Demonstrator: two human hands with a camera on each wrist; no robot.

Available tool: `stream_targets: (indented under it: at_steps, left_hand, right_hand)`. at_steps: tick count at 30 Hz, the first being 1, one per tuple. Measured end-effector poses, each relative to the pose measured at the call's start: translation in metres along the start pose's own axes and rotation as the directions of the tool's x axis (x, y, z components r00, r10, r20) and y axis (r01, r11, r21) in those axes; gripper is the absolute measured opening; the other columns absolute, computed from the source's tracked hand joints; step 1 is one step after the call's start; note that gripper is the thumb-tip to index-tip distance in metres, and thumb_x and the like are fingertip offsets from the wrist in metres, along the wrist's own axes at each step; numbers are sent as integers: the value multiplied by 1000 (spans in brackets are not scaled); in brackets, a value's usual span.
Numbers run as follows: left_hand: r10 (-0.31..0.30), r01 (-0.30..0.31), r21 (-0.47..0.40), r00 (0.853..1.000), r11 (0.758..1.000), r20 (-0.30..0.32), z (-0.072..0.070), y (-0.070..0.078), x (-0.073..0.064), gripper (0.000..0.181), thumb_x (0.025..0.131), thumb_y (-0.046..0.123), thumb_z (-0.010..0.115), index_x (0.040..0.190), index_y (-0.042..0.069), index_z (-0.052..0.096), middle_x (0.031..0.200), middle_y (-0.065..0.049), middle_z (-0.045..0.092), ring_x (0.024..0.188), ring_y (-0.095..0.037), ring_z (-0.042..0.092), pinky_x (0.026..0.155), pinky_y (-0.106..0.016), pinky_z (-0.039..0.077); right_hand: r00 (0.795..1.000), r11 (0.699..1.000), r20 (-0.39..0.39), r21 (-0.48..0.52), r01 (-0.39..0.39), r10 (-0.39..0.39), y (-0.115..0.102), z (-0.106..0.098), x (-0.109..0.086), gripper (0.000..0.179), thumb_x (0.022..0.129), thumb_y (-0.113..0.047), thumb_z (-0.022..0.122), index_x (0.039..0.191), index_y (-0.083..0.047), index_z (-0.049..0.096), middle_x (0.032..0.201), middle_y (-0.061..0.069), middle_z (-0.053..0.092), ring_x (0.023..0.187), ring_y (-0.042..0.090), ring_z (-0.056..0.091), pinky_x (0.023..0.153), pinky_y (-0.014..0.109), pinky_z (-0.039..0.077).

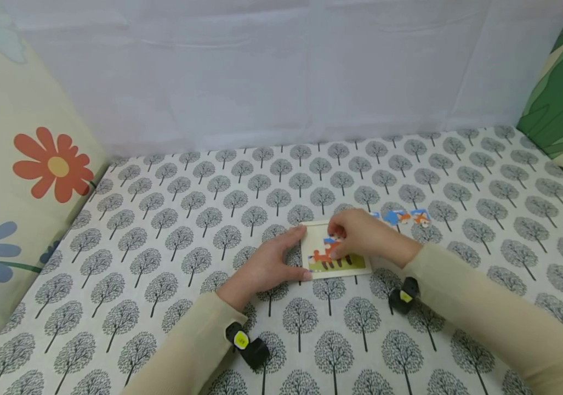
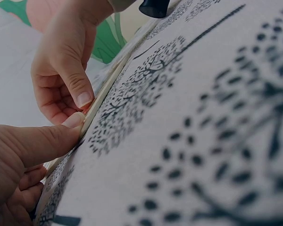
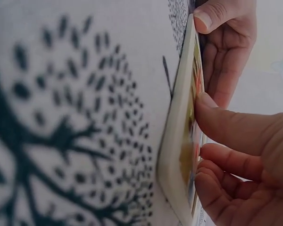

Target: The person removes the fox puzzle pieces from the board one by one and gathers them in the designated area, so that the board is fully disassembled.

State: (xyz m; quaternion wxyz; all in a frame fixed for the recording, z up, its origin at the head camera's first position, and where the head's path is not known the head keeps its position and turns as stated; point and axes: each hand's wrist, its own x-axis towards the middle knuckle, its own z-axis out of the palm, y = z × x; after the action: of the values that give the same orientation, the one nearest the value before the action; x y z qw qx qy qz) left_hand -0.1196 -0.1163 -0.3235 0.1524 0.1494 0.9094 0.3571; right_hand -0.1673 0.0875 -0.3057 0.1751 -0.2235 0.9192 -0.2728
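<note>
1. Nearest are beige sleeves (image 1: 189,345), each with a small black device with a yellow patch (image 1: 242,341) at the wrist.
2. The left hand (image 1: 266,263) clasps nothing: thumb and forefinger reach, outstretched, to the corners of the tray's left edge. Light, even pressure here should stop the tray sliding.
3. The right hand (image 1: 367,236), over the tray, appears to pinch a small, flat blue-and-orange picture piece (image 1: 331,242) between bent thumb and fingers; whether it is raised cannot be told. Best, I judge, to keep it level, square it with its neighbours, then press it evenly, with the fingertips off the printed seams.
4. The shallow, pale cream, rectangular tray (image 1: 337,275) lies flat on the tabletop (image 1: 222,258), which has a white cloth printed with dark trees. Inside, an orange animal with dark legs stands on green; the upper left is bare cream, and the right hand hides part.
5. Beyond, loose blue-and-orange pieces (image 1: 420,218) lie in a row outside the tray, partly hidden.
6. Farthest hangs a white cloth backdrop (image 1: 281,71).
</note>
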Motion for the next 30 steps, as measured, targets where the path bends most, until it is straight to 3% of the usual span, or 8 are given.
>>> stream_targets:
  at_steps: [9, 30]
  left_hand:
    - [-1, 1, -10, 1000, 1000, -1, 0, 0, 0, 92, 71, 26, 79, 146, 15, 27, 153, 2, 22, 141, -21, 18, 115, -41, 15]
    - [19, -19, 0, 1000, 1000, 3, -1, 0, 0, 93, 71, 27, 79, 146, 14, 26, 153, 1, 22, 141, -22, 17, 115, -42, 15]
  right_hand:
    - [999, 999, 25, -37, -29, 30, -4, -1, 4, 30, 65, -13, 81, 87, -9, 60, 85, 4, 56, 77, 18, 50, 70, 28, 46]
    - [999, 997, 22, -69, -41, 43, -7, -1, 7, 32, 64, -11, 82, 85, -10, 58, 80, 4, 54, 73, 17, 48, 64, 25, 45]
